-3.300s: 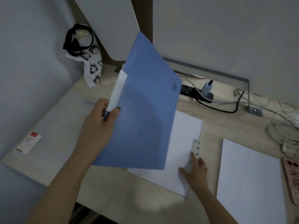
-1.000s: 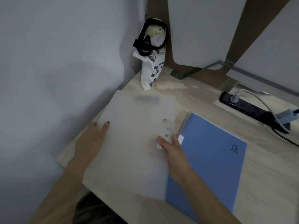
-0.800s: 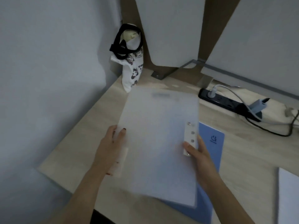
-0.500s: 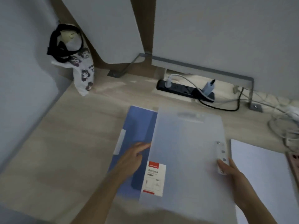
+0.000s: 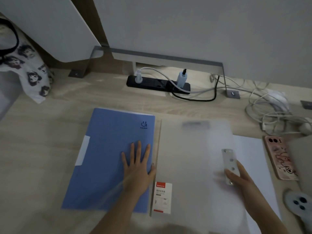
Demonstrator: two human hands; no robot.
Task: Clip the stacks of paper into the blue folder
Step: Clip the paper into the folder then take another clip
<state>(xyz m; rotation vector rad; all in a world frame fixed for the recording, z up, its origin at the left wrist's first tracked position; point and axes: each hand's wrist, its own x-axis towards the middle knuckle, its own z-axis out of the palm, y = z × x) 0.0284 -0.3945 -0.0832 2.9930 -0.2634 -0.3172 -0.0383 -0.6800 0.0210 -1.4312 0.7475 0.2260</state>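
Note:
The blue folder (image 5: 108, 156) lies shut on the wooden desk, left of centre, with white paper edges showing at its top and left side. My left hand (image 5: 137, 166) rests flat on its right half, fingers spread. A frosted translucent folder (image 5: 194, 166) with a red-and-white label (image 5: 162, 197) lies to its right, partly over a white paper stack (image 5: 253, 159). My right hand (image 5: 239, 178) pinches the translucent folder's right edge at its metal clip strip (image 5: 229, 164).
A black power strip (image 5: 157, 84) with plugs and cables runs along the back. Tangled white cables (image 5: 273, 108) lie at the right. A pink phone (image 5: 281, 157) and a grey device (image 5: 298, 202) sit at the right edge. A printed cloth bag (image 5: 28, 71) stands at the left.
The blue folder was held up open, then laid shut on the desk. The translucent folder came from the left across to its right. My left hand moved off it onto the blue folder.

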